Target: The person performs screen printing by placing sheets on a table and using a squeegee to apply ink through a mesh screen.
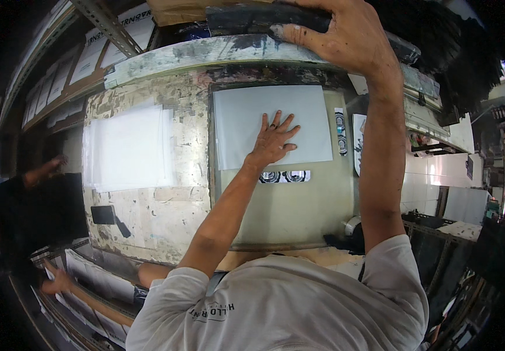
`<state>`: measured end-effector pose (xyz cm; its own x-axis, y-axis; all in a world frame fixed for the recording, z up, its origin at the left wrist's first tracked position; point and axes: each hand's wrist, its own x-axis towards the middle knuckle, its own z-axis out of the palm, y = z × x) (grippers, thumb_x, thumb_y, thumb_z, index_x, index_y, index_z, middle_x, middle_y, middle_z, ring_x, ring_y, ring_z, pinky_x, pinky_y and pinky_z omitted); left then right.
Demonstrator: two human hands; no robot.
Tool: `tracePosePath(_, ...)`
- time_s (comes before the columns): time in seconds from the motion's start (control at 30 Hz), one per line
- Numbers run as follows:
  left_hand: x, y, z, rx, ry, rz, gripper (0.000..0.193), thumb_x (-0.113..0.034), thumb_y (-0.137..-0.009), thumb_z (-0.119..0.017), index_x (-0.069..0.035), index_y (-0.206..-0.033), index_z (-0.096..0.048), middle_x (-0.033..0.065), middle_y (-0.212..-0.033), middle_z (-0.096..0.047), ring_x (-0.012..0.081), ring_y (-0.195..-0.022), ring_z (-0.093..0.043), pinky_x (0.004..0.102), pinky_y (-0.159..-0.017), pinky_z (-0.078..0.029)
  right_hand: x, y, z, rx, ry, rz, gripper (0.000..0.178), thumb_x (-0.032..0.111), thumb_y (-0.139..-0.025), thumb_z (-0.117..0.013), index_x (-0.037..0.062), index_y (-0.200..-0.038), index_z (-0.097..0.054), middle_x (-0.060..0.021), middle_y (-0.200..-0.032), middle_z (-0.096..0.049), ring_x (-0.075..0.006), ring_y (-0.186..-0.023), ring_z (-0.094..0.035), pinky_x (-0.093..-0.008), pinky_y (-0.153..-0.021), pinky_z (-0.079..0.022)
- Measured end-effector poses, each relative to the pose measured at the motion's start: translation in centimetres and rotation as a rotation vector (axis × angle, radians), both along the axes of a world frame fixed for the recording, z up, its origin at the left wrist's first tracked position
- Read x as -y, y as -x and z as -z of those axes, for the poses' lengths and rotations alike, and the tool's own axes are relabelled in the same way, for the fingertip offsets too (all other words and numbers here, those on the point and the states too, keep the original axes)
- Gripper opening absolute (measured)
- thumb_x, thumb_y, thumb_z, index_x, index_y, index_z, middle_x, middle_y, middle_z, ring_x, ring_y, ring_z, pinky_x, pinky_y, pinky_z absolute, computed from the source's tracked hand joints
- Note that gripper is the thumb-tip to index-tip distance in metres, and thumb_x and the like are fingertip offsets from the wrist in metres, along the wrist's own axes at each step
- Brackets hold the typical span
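Note:
My left hand [273, 143] lies flat with fingers spread on a stack of pale, translucent sheets [235, 120]. The sheets rest on a smooth beige board [299, 216] in the middle. Up at the top edge, my right hand [352, 41] is closed round a dark, ink-stained bar [238, 21], its thumb on the near side and the fingertips partly cut off by the view. Just below that bar runs a pale beam [188, 54] smeared with paint. Black-and-white printed strips sit next to the sheets, one strip [284, 176] along the near edge and another strip [339, 131] at the right.
On the worn, peeling tabletop [147, 225] to the left is a second stack of white sheets [126, 149]. A dark flat-bladed scraper [103, 215] lies nearer me. Shelves with boxes [91, 55] stand at far left. Another person's arm [45, 172] shows at the left edge.

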<state>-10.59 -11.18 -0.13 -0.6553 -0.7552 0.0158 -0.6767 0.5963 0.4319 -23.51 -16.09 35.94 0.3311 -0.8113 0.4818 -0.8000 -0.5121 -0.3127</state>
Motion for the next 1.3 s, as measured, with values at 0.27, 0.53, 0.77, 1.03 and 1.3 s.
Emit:
tracePosePath(0.27, -2.5, 2.3, 0.3, -0.043, 0.039, 0.018, 0.062, -0.045, -0.093, -0.061, -0.025, -0.150, -0.048, 0.0052, -0.166, -0.024, 0.0356, -0.154, -0.014, 0.0635, -0.122, -0.003, 0.5, 0.2, 0.0, -0.046, -0.031, 0.084, 0.056, 0.047, -0.073, -0.084, 0.0069, -0.112, -0.076, -0.0174, -0.103, -0.066, -0.0339, -0.105, -0.061, -0.0437, -0.094, -0.047)
tracePosePath(0.53, -3.0, 3.0, -0.1, -0.068, 0.041, -0.022, 0.057, -0.045, -0.094, -0.060, -0.023, -0.146, -0.053, 0.0055, -0.164, -0.028, 0.0359, -0.153, -0.017, 0.0639, -0.122, -0.004, -1.0, -0.5, -0.4, -0.069, 0.029, 0.046, 0.055, 0.047, -0.073, -0.082, 0.0070, -0.110, -0.077, -0.0173, -0.102, -0.068, -0.0335, -0.103, -0.062, -0.0436, -0.093, -0.047)
tracePosePath(0.77, -3.3, 1.6, -0.7, -0.208, -0.057, 0.039, 0.055, -0.040, -0.096, -0.059, -0.018, -0.146, -0.052, 0.0070, -0.159, -0.039, 0.0357, -0.151, -0.024, 0.0592, -0.123, -0.010, 0.1, -0.1, 0.1, 0.010, -0.028, -0.038, 0.053, 0.044, -0.074, -0.081, 0.0047, -0.109, -0.077, -0.0179, -0.102, -0.074, -0.0324, -0.098, -0.067, -0.0432, -0.094, -0.049)
tracePosePath(1.03, -5.7, -10.2, -10.2, -1.477, 0.035, -0.659, 0.082, -0.025, -0.080, -0.081, -0.002, -0.148, -0.040, 0.0159, -0.135, -0.059, 0.0282, -0.127, -0.054, 0.0448, -0.111, -0.040, -3.7, 0.9, 5.7, -0.082, 0.222, -0.104, 0.045, 0.044, -0.077, -0.081, 0.0189, -0.115, -0.076, -0.0073, -0.087, -0.072, -0.0285, -0.067, -0.068, -0.0394, -0.060, -0.051)
tracePosePath(1.3, -15.5, -19.5, -7.5, -1.297, -0.270, -1.078, 0.081, 0.013, -0.056, -0.084, 0.005, -0.130, -0.054, 0.0129, -0.113, -0.067, 0.0221, -0.103, -0.066, 0.0360, -0.089, -0.057, -14.0, -0.7, 14.2, 0.051, -0.073, -0.069, 0.041, 0.024, -0.079, -0.076, 0.0192, -0.120, -0.074, -0.0087, -0.087, -0.066, -0.0248, -0.073, -0.064, -0.0389, -0.064, -0.049)
